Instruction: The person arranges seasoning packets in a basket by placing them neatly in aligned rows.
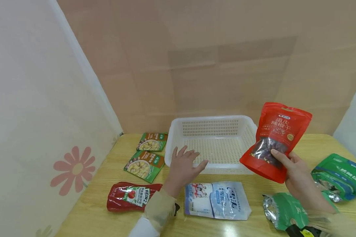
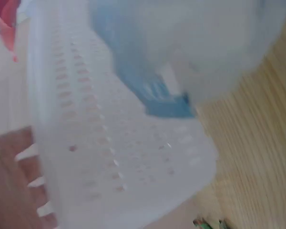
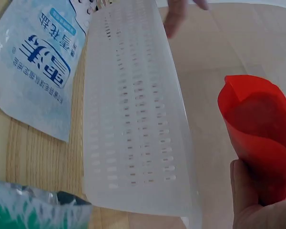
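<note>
My right hand [image 1: 299, 177] grips a red pouch of dried chilli peppers [image 1: 277, 131] near its lower edge, thumb across the clear window. The pouch is held up at the right end of a white plastic basket [image 1: 209, 170], overlapping its side in the head view. In the right wrist view, the underside of the red pouch [image 3: 257, 119] bulges above my fingers. Over the basket's near left rim, my left hand [image 1: 182, 169] reaches with its fingers spread and nothing in them. Inside, the basket shows only its perforated floor.
A blue-white salt bag [image 1: 216, 200] lies in front of the basket. Left of it are a red Heinz ketchup pouch [image 1: 132, 197] and two green-brown soup packets [image 1: 145, 164]. Green foil pouches [image 1: 341, 177] lie at the right, one partly under my right forearm. A patterned wall covering stands at the left.
</note>
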`<state>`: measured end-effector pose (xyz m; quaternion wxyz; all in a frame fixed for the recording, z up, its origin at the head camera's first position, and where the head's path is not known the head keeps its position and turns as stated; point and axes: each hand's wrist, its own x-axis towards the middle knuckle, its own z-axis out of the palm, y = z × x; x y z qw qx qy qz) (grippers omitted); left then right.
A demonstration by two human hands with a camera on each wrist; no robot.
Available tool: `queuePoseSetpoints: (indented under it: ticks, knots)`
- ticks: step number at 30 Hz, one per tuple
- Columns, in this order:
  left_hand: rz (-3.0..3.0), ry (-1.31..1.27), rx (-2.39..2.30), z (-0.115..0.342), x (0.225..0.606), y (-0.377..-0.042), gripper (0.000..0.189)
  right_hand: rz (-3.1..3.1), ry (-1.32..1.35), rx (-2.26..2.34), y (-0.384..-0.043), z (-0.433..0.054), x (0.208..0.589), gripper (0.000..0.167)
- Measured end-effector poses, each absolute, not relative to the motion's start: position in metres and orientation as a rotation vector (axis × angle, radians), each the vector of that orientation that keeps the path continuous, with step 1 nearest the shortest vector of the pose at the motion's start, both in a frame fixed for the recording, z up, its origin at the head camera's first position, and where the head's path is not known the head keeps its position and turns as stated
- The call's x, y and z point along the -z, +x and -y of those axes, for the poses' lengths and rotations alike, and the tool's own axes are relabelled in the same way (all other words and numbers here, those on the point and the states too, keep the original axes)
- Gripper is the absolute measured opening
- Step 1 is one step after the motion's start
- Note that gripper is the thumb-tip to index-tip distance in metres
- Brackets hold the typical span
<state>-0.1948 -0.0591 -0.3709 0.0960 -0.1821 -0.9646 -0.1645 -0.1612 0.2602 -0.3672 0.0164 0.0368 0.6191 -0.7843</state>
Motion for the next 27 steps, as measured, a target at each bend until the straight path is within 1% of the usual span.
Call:
queuePoseSetpoints:
  ticks: [3, 6, 8, 14, 17, 20, 23, 27]
  knots:
    - [2.732, -0.494, 0.904, 0.058, 0.368, -0.183, 0.049, -1.999, 0.131, 2.336, -0.16, -0.253, 0.368, 0.025]
    - [2.584, -0.469, 1.405, 0.052, 0.364, -0.167, 0.045, -2.082, 0.131, 2.216, -0.157, -0.245, 0.365, 0.032]
    - [2.505, -0.45, 1.705, 0.048, 0.362, -0.157, 0.045, -2.11, 0.107, 2.159, -0.154, -0.238, 0.362, 0.039]
    - [2.374, -0.403, 2.283, 0.035, 0.356, -0.141, 0.05, -2.088, -0.028, 2.019, -0.144, -0.218, 0.356, 0.047]
    - [2.328, -0.32, 2.46, 0.033, 0.355, -0.14, 0.051, -2.081, -0.12, 1.917, -0.14, -0.206, 0.355, 0.06]
    - [2.321, -0.268, 2.524, 0.031, 0.356, -0.141, 0.051, -2.06, -0.181, 1.847, -0.137, -0.195, 0.356, 0.07]
    - [2.313, -0.265, 2.533, 0.028, 0.359, -0.141, 0.05, -2.032, -0.221, 1.828, -0.136, -0.188, 0.357, 0.072]
    - [2.271, -0.278, 2.553, 0.027, 0.361, -0.141, 0.048, -2.03, -0.206, 1.823, -0.135, -0.182, 0.358, 0.073]
